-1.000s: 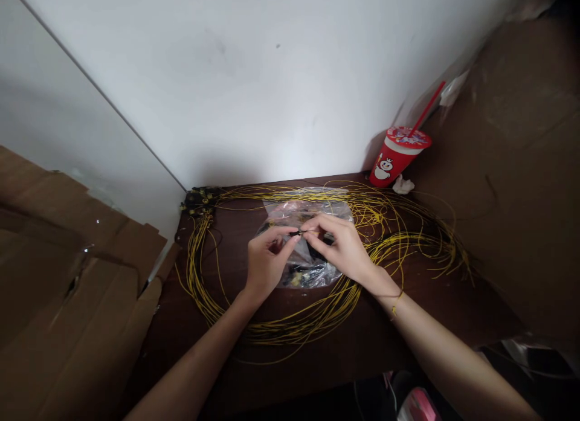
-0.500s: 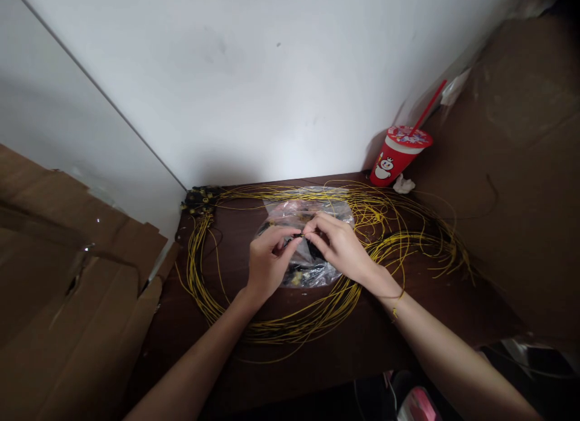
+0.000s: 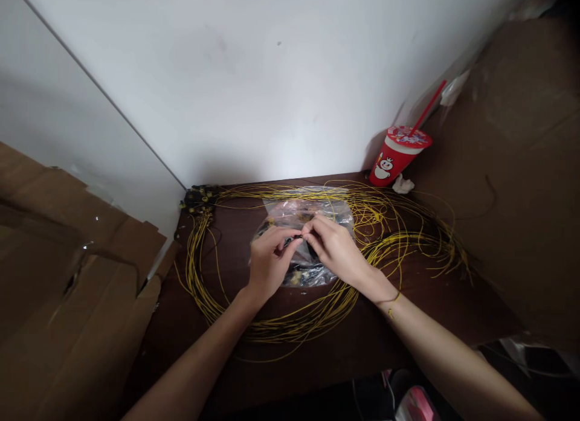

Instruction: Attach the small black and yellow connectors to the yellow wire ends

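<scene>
My left hand (image 3: 268,264) and my right hand (image 3: 336,248) meet above a clear plastic bag (image 3: 302,214) of small dark parts. Between their fingertips both pinch a small black connector (image 3: 296,236); a thin yellow wire seems to run from it, though I cannot tell which hand grips the wire. Long loops of yellow wire (image 3: 290,324) lie in a wide ring on the dark brown table (image 3: 353,348) around the bag. A bunch of black and yellow connector ends (image 3: 198,199) sits at the table's far left corner.
A red paper cup (image 3: 395,156) with a red straw stands at the back right corner, a crumpled white scrap (image 3: 402,184) beside it. Cardboard (image 3: 67,288) leans at the left and a brown panel (image 3: 521,167) rises at the right. White walls close the back.
Both hands have stayed together over the bag, shifting slightly toward me and left. The fingertips have closed a little tighter on the small black part.
</scene>
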`<state>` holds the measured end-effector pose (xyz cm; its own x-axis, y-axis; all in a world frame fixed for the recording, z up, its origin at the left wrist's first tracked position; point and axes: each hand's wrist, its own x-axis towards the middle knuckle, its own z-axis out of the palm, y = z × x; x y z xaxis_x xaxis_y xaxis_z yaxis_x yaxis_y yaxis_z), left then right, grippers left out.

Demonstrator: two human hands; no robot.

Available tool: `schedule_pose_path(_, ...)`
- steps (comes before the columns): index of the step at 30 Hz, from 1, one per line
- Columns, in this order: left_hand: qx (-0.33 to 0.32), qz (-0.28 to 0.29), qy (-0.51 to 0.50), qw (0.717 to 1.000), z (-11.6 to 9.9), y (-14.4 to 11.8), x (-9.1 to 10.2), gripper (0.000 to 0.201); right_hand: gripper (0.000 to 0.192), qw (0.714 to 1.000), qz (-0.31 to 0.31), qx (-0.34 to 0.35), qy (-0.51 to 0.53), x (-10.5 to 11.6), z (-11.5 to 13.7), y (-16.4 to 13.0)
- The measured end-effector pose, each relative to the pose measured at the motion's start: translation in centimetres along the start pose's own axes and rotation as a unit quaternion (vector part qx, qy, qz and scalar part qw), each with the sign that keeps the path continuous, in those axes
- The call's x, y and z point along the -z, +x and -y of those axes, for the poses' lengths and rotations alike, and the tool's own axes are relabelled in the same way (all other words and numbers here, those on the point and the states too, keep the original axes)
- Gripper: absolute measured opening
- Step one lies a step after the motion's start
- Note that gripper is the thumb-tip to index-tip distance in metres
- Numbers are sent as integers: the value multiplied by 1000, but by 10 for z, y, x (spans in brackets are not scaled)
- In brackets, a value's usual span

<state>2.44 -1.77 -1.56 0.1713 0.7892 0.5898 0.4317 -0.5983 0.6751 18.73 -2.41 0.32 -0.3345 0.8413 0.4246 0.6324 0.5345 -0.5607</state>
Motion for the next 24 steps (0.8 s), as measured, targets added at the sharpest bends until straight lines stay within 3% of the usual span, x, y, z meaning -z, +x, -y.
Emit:
schedule_pose_path(10,46,-15,-13,999,-2,2,2,8,14,995,-36,-41,82,12,0,6)
schedule_pose_path(16,154,-86,-110,978,2,7,5,5,14,986,-102,-76,104,16,-5,7)
schedule_pose_path(20,196,-49,-186,962,1,9,7,11,13,984,-110,-72,116,15,-4,7)
schedule_pose_path(24,192,1,-217,957,-4,7,6,11,10,987,-90,-53,124,11,-1,5)
